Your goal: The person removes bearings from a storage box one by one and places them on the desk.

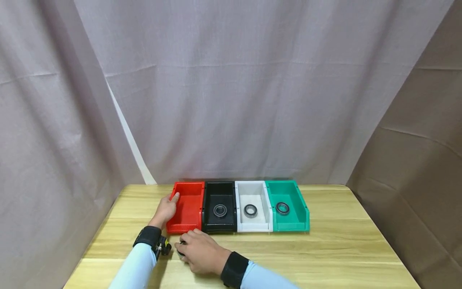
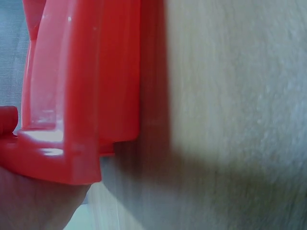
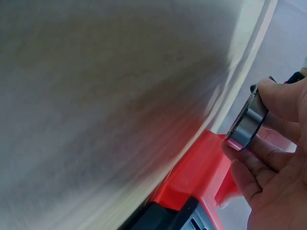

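My left hand grips the left wall of a red bin, its thumb over the rim. In the left wrist view the red bin fills the left side, with part of the hand below it. Just in front of that bin, my right hand pinches a ball bearing. The right wrist view shows this bearing, a shiny metal ring, between thumb and fingertips, apart from the table. No bearing shows inside the red bin.
To the right of the red bin stand a black bin, a white bin and a green bin, side by side. Each has one bearing lying in it. Wooden tabletop extends around them; a grey curtain hangs behind.
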`<move>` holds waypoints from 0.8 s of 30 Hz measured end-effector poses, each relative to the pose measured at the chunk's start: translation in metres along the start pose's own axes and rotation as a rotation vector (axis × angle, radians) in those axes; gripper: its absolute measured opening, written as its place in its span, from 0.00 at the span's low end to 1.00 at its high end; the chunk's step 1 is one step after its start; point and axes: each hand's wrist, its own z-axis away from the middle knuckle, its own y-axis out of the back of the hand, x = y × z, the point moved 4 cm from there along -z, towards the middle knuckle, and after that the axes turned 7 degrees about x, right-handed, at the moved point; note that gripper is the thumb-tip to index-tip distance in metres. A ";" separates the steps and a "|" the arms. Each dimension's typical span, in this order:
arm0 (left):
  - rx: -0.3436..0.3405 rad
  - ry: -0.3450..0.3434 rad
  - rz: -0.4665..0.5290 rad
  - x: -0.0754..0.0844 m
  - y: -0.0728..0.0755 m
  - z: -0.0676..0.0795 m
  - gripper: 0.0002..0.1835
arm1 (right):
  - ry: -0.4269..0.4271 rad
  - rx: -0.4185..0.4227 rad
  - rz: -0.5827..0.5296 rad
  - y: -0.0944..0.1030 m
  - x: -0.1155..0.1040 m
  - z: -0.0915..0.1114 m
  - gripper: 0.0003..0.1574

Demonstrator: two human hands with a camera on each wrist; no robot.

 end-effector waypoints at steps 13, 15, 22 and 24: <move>-0.023 0.005 0.030 -0.001 -0.001 0.000 0.31 | 0.054 0.005 -0.034 -0.009 -0.011 0.000 0.25; -0.026 0.013 0.030 -0.001 -0.001 0.000 0.30 | 0.059 0.006 -0.035 -0.009 -0.013 0.000 0.25; -0.016 0.007 0.021 -0.002 0.001 -0.001 0.30 | 0.089 -0.019 -0.031 -0.010 -0.020 -0.002 0.20; -0.017 0.013 0.025 -0.003 0.001 -0.001 0.29 | 0.087 -0.036 -0.038 -0.010 -0.022 -0.002 0.18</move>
